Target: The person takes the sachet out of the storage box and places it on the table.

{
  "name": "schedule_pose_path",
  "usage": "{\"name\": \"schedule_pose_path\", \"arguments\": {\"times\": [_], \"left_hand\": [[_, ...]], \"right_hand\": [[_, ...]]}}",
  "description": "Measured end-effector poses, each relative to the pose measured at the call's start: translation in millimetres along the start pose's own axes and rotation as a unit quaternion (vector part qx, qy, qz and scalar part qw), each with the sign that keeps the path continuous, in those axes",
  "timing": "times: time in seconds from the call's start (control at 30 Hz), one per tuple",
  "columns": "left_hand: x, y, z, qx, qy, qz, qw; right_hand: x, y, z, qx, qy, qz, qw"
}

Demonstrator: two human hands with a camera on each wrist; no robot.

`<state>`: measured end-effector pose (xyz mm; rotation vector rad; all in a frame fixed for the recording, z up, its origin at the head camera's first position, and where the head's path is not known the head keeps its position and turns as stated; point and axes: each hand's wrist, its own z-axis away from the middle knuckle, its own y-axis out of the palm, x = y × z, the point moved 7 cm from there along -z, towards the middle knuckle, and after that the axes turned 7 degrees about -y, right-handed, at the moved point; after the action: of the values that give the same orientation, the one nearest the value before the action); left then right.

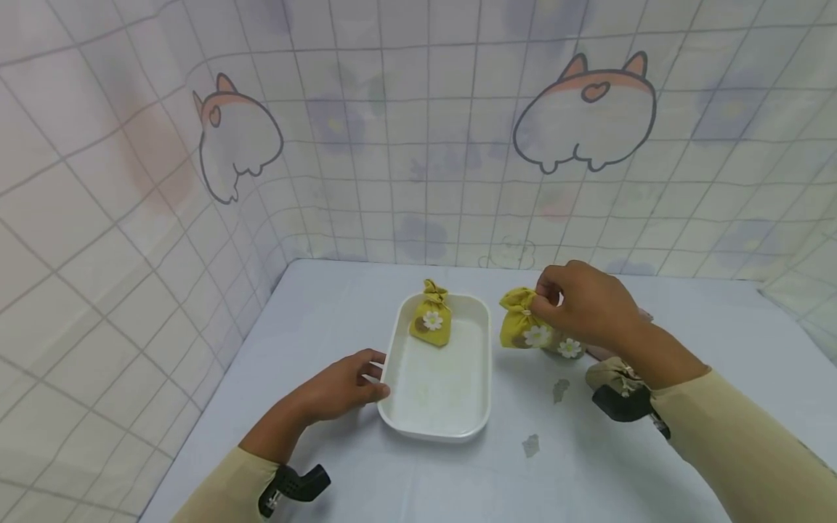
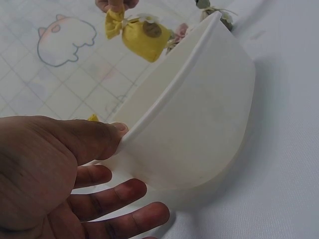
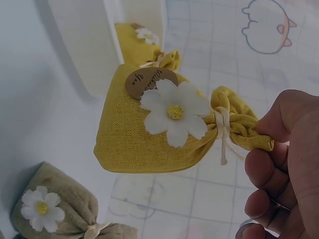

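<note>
My right hand [image 1: 588, 301] pinches the gathered neck of a yellow cloth drawstring pouch [image 3: 149, 129] between thumb and fingers. The pouch bears a white fabric flower and a brown oval tag, and hangs off the table right of the white tray [image 1: 434, 428]. Inside that tray, near its far end, lies a second yellow pouch [image 1: 430, 324] with a similar flower. My left hand [image 1: 343, 385] is at the tray's left side; its thumb touches the rim, while the other fingers spread loosely beside the outer wall in the left wrist view.
Below and behind the right hand, more flowered pouches lie on the table, one a grey-brown pouch [image 3: 57, 204] and another a beige pouch [image 1: 611, 374]. Two small grey patches [image 1: 531, 445] mark the white cloth. A grid-patterned curtain [image 1: 405, 145] encloses the table's back and sides.
</note>
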<state>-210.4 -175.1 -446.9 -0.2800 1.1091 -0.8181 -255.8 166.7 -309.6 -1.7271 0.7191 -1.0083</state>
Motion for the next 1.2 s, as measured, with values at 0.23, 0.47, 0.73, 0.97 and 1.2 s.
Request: {"name": "schedule_pose_path", "arguments": {"times": [0.23,0.47,0.73,0.97,1.2], "left_hand": [[1.7,-0.2,-0.8,0.001,0.005,0.004,1.0000],[2.2,0.7,-0.1,0.005,0.003,0.005,1.0000],[2.9,0.6,-1.8,0.005,0.003,0.008,1.0000],[2.6,0.3,-0.9,0.001,0.004,0.003,1.0000],[1.9,-0.1,-1.1,-0.003,0.007,0.002,1.0000]], "right_hand": [[-7.0,0.8,8.9,0.003,0.011,0.001,0.9999],[-16.4,2.3,17.1,0.000,0.015,0.000,0.9999],[-25.5,7.1,24.6,0.001,0.019,0.008,0.9998],[-33.4,9.3,30.3,0.001,0.020,0.012,0.9997],[-40.7,5.5,35.9,-0.007,0.026,-0.007,0.9996]]}}
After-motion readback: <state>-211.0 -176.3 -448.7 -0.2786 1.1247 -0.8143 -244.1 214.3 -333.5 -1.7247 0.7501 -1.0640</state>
